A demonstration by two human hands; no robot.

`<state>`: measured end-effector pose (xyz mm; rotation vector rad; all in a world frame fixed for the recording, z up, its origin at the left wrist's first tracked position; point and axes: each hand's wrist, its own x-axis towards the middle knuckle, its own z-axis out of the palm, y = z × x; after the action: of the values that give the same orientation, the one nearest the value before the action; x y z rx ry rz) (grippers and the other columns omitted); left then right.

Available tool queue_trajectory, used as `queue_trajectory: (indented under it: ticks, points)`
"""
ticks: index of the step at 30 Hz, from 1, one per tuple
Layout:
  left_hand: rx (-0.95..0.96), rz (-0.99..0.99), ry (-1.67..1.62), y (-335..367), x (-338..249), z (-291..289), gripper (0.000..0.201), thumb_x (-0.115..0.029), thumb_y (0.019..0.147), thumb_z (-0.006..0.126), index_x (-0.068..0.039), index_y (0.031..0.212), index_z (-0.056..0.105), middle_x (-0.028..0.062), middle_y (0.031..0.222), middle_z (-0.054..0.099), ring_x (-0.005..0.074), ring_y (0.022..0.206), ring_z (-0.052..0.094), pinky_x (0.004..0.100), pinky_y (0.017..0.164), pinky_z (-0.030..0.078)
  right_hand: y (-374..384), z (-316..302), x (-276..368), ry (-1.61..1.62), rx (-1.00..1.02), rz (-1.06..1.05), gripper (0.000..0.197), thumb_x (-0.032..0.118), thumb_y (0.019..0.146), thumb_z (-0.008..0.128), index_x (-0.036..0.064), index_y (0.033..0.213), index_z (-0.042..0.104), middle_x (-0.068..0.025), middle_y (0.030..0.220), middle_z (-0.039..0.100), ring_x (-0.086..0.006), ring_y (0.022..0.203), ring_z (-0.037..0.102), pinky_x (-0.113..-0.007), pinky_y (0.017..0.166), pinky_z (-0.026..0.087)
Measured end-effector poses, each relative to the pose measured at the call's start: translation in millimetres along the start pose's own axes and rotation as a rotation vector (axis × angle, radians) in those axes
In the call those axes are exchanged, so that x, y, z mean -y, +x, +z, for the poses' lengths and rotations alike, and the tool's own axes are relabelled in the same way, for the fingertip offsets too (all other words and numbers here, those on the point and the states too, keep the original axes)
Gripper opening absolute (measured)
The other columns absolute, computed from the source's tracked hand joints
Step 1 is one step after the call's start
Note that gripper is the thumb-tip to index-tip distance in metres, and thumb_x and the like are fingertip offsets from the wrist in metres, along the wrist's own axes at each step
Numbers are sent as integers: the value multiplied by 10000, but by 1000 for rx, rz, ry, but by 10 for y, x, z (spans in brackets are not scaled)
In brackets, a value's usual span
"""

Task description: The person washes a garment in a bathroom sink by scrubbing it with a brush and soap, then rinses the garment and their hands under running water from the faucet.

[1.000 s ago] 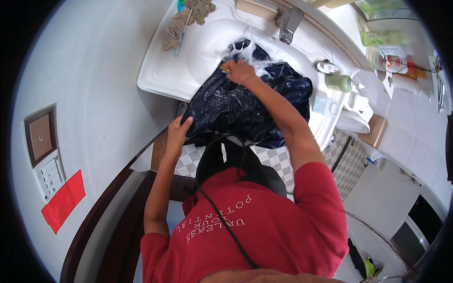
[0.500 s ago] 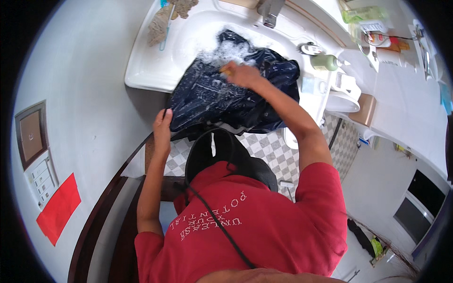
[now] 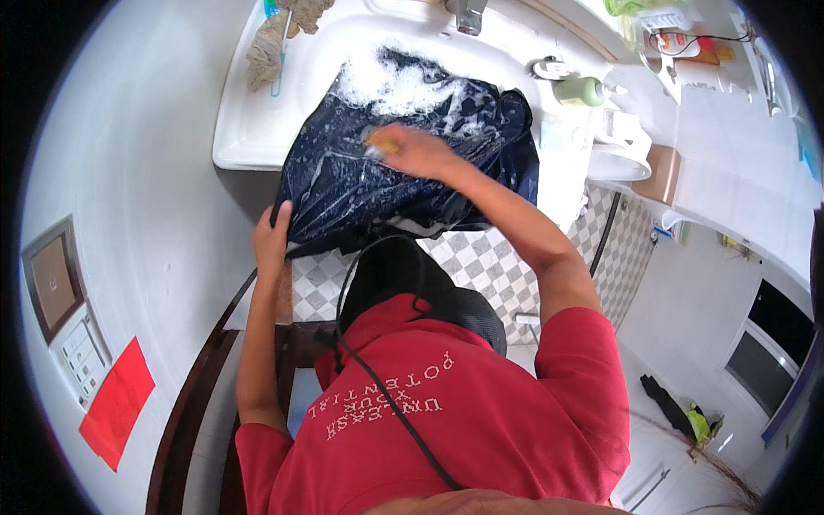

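Even strokes seemed to need the left hand (image 3: 271,232), its grip closed on the lower-left edge of the soapy navy-blue fabric (image 3: 369,186) at the frame's upper centre, to hold taut, and the right hand (image 3: 418,154), gripping a small, blurred yellow-brown scrubber (image 3: 380,142), to press flat.

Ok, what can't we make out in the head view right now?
Head view:
Yellowish thing in the right hand: blurred, partly covered by the hand; kind unclear.
Sink surface under the dark cloth: hidden by cloth and foam.
Tap top: cut off by the upper edge.
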<state>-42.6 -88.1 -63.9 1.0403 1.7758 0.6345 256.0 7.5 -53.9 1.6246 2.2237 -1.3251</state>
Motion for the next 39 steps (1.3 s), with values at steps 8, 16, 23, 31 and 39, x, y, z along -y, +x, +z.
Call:
queue_trajectory:
  ticks: [8,16,23,31,39]
  points:
    - [-8,89,240,467,-255,259,407,-334,831,562,48,972,557,251,910,604,398,870,579,404,756,442,198,-70,-1157,-388,-6,414,447,384,818,509,218,1221,407,-156,1086,544,-302,966,573,-444,803,462]
    - [1,119,138,-188,-85,300,350,-302,902,476,37,955,547,232,819,582,351,763,563,389,716,433,348,235,483,-52,-104,-22,351,298,816,518,230,1160,510,-81,1072,539,-273,1007,533,-425,833,462]
    - [-37,215,244,-351,-116,227,376,-301,915,455,51,1008,551,241,918,600,379,826,565,394,760,428,487,43,-1060,-392,-134,520,330,314,862,507,265,1187,485,-141,1073,548,-303,995,564,-421,723,491]
    - [8,-6,30,-621,-213,143,407,-338,931,442,42,1020,555,116,856,593,177,802,527,296,760,416,400,339,79,9,-118,-175,483,379,750,555,270,1214,475,-75,1130,519,-248,1017,529,-410,811,479]
    - [-26,-17,-10,-748,-264,170,370,-294,935,450,40,1047,562,100,903,606,161,829,545,287,768,425,884,-100,-615,-628,-129,180,483,308,771,582,295,1232,439,-148,1165,487,-292,1059,493,-421,735,488]
